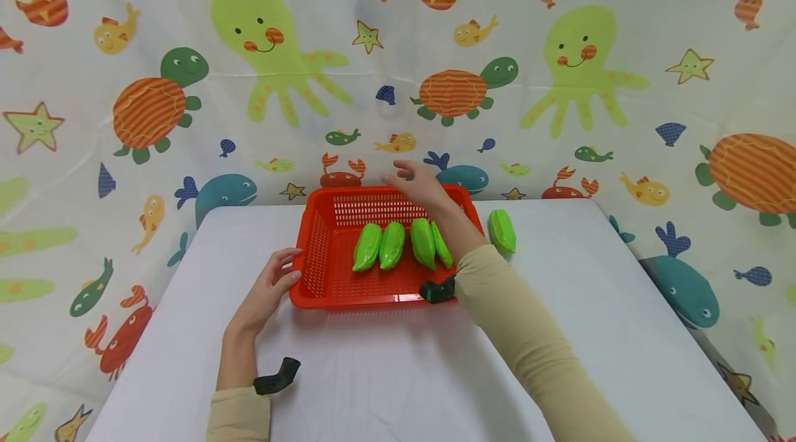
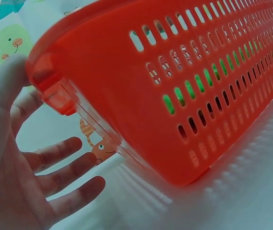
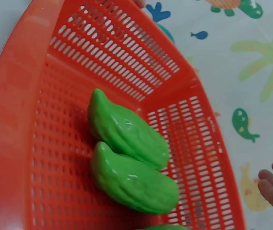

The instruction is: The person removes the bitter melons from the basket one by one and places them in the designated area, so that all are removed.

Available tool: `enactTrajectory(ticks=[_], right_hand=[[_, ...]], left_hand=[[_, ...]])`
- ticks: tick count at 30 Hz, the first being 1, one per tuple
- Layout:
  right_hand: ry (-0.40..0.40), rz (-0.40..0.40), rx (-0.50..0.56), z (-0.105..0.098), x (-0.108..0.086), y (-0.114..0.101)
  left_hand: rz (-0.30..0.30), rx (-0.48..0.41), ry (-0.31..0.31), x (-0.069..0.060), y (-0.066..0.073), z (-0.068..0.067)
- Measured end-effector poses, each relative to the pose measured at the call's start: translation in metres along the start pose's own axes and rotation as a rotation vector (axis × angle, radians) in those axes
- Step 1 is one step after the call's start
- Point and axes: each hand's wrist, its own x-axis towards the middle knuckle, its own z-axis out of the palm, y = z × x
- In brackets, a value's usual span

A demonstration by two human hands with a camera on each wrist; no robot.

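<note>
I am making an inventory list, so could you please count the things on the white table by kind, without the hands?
Red basket: 1
Green vegetables inside the basket: 4
Green vegetable outside, right of the basket: 1
Total visible: 6

A: What finish are we seeing on the red basket (image 1: pixel 367 301)?

B: We are looking at smooth, glossy plastic, its rim catching the light and its walls showing rows of slots.

A: And the green vegetables (image 1: pixel 392 246)?

B: We are finding them shiny too, like moulded plastic, with shallow bumps showing between the highlights.

A: We are reading the tabletop (image 1: pixel 348 373) as smooth and mostly matt, its material escaping us.

B: The printed backdrop (image 1: pixel 398 27) is looking like lightly creased cloth, and the beige sleeve (image 1: pixel 528 324) is showing soft, matt, wrinkled fabric.
</note>
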Motion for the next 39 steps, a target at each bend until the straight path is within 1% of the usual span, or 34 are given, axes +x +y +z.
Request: enactTrajectory(ticks=[9, 11, 15, 20, 25, 29, 31, 36, 39], right_hand=[[-0.083, -0.040, -0.021, 0.020, 0.007, 0.008], [-0.101, -0.043, -0.043, 0.024, 0.009, 0.010], [-0.138, -0.022, -0.095, 0.031, 0.011, 0.013], [-0.151, -0.014, -0.187, 0.036, 0.011, 0.013], [-0.153, 0.005, -0.223, 0.039, 0.011, 0.014], [-0.178, 0.003, -0.302, 0.041, 0.013, 0.016], [-0.201, 0.002, -0.362, 0.042, 0.014, 0.017], [-0.291, -0.001, -0.501, 0.042, 0.014, 0.017], [-0.332, -0.005, -0.535, 0.042, 0.012, 0.017]], left_hand=[[0.003, -0.006, 0.000, 0.001, 0.000, 0.000], [0.001, -0.008, 0.001, 0.001, 0.000, 0.000], [-0.002, -0.005, 0.001, 0.001, 0.000, 0.000], [0.002, -0.003, 0.003, 0.001, -0.001, -0.001], [0.002, -0.009, 0.002, 0.000, -0.001, -0.001], [-0.002, -0.006, 0.005, 0.000, -0.001, 0.000], [-0.003, -0.005, 0.005, 0.000, -0.001, 0.000], [0.001, -0.006, 0.005, 0.000, -0.001, 0.000], [0.005, -0.006, 0.006, -0.001, -0.001, 0.000]])
